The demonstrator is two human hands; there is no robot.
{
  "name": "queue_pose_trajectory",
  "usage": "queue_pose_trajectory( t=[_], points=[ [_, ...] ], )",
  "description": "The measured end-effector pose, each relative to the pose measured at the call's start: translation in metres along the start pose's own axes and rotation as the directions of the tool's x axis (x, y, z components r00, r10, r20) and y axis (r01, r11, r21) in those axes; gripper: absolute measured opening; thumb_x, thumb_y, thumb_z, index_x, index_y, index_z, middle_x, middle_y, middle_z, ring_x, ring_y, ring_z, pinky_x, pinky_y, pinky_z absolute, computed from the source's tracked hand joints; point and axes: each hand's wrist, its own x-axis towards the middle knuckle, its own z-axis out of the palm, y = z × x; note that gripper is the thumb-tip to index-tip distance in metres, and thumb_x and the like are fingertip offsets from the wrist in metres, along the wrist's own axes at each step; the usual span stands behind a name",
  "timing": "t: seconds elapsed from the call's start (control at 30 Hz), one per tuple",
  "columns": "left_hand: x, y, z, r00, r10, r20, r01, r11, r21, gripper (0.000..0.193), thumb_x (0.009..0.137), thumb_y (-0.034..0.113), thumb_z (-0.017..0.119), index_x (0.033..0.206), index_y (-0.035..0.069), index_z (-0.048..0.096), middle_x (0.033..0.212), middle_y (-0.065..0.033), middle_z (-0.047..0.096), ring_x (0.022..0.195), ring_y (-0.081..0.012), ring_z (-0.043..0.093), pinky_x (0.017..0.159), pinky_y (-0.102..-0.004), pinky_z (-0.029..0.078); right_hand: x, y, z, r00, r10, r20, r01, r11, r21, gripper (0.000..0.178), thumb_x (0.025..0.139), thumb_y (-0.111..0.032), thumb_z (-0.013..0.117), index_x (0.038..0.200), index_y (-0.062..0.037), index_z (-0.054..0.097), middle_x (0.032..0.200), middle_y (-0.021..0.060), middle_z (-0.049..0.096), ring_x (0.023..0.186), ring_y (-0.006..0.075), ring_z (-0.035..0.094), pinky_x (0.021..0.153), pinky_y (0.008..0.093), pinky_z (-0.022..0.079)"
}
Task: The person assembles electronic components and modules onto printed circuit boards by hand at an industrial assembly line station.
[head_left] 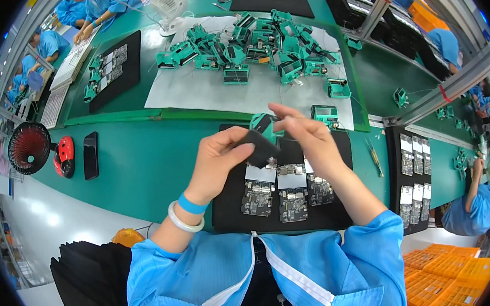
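Note:
Over the front of the bench, my left hand (214, 161) is closed on a green plastic housing (262, 124) with a dark flat block (259, 147) on its near side. The thumb lies along the dark block. At the housing's right side is my right hand (313, 139), its fingers bent in and pressed together; a thin wire seems to run by them, but what they grip is hidden. Beneath both hands, several circuit boards (293, 204) with pale upper parts lie in a row on a black foam mat (232, 211).
Many green housings (236, 75) with wires are heaped on a white sheet (165, 96) beyond. At left are a small black fan (30, 148), a red ladybug-shaped object (64, 157) and a phone (90, 156). Tweezers (375, 157) and another board-laden mat (396, 178) lie right. Co-workers sit nearby.

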Motion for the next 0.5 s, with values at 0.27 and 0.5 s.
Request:
queue_pose_trajectory(
  t=[0.27, 0.5],
  points=[
    [-0.011, -0.021, -0.013, 0.989, -0.027, 0.144, 0.093, 0.872, -0.48, 0.025, 0.097, 0.014, 0.062, 0.119, 0.001, 0.061, 0.117, -0.0076, 0.066, 0.106, -0.0181, 0.063, 0.097, -0.0341, 0.048, -0.019, 0.006, -0.001, 0.933, 0.328, 0.151, -0.35, 0.923, 0.161, 0.046, 0.081, -0.003, 0.077, 0.122, 0.0006, 0.059, 0.108, 0.0099, 0.07, 0.094, 0.0163, 0.068, 0.084, 0.0309, 0.056],
    [-0.05, -0.039, -0.018, 0.8, -0.239, 0.55, -0.406, 0.458, 0.79, 0.021, 0.093, 0.018, 0.062, 0.088, 0.0, 0.054, 0.153, -0.0239, 0.035, 0.149, -0.0408, 0.018, 0.121, -0.0522, 0.016, -0.001, 0.04, -0.039, 0.973, 0.189, -0.135, -0.197, 0.979, -0.053, 0.048, 0.079, 0.002, 0.075, 0.125, -0.0015, 0.061, 0.109, 0.0051, 0.07, 0.098, 0.0113, 0.065, 0.092, 0.0274, 0.05]
  ],
)
